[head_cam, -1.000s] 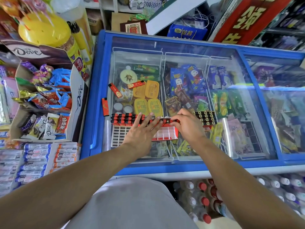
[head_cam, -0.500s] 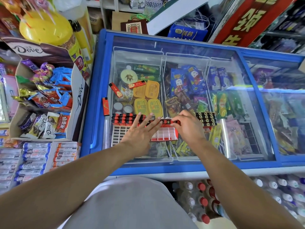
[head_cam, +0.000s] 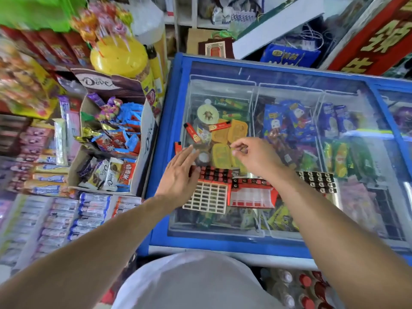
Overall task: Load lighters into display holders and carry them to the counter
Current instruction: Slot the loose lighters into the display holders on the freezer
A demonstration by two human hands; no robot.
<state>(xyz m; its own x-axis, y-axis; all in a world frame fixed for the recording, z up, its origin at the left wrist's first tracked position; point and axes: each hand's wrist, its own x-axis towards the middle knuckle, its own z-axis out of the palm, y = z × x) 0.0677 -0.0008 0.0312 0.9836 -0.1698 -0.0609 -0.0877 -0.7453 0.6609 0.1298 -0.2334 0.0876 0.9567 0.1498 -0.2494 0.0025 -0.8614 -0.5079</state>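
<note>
At frame centre, the white grid holder is steadied by the flat, open left hand; the right hand is raised, its fingers curled in a pinch whose contents cannot be told.

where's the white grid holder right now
In the head view, the white grid holder lies on the freezer's glass lid, near its front left, just right of the left hand and against the red lighter box.

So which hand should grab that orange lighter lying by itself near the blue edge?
Probably the left hand. Its straight fingers are right beside the loose orange lighter on the freezer lid, while the right hand is farther off.
</note>
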